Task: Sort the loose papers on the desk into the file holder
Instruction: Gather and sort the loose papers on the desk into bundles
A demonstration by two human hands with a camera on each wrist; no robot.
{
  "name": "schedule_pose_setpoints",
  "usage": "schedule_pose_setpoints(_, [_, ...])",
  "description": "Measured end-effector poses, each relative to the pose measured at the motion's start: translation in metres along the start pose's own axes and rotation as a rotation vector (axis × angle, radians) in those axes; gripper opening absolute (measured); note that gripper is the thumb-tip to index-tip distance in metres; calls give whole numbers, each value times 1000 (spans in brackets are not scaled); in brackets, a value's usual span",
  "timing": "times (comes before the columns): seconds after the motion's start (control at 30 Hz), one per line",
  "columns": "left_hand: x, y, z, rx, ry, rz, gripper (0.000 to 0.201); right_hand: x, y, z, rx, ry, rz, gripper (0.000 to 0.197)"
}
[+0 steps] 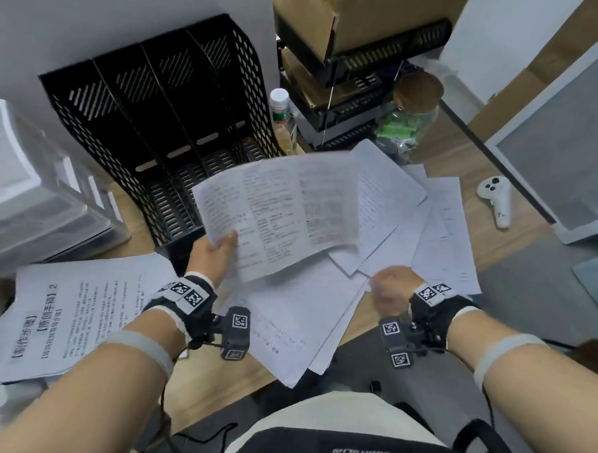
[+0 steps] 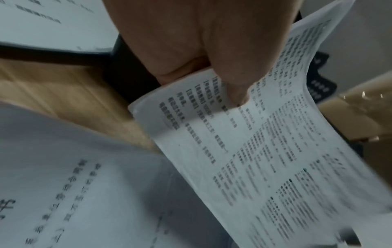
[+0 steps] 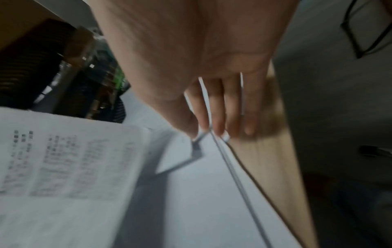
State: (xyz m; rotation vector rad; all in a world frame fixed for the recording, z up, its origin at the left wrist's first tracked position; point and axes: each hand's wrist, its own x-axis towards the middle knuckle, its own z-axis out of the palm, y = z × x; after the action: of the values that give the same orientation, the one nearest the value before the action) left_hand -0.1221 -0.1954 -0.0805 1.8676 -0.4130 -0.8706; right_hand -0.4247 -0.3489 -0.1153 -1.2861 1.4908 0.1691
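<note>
left hand [image 1: 213,251]: thumb on top, fingers under, pinching the near-left corner of a printed sheet [image 1: 276,213]; sheet is airborne, sagging, at 12 o'clock from the hand, in front of the file holder [image 1: 156,129].
right hand [image 1: 391,292]: fingers reach down to the near edges of the loose papers [image 1: 394,242] on the desk [image 1: 359,312], at 3 o'clock from the left hand. Blurred; can't tell if it has a sheet or just touches.
file holder: black mesh, upright at 11 o'clock from the held sheet. Slots look empty.
risk 1: one-corner hold, sheet droops; likely to buckle on a divider or slot lip when fed in.
risk 2: right fingers on several stacked edges; could drag more than one page.
risk 3: near pages overhang the desk edge; a nudge could slide them off.
count: 1 holder, about 4 slots visible; 1 sheet in hand; 1 separate printed page [image 1: 71,311] at 9 o'clock; fanned pile of roughly 6+ overlapping sheets, exact number not readable.
</note>
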Motion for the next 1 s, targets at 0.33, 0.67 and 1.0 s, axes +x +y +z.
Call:
schedule_pose_setpoints(0.33, [-13, -37, -68, -176, 75, -85, 57, -30, 37, 102, 193, -231, 269, 8])
schedule_pose_setpoints(0.67, [-46, -43, -89, -325, -29, -225, 37, -91, 3, 173, 378, -159, -65, 10])
schedule_pose_setpoints(1.0, [-54, -67, -91, -345, -74, -267, 38, -97, 58, 158, 258, 45, 333, 35])
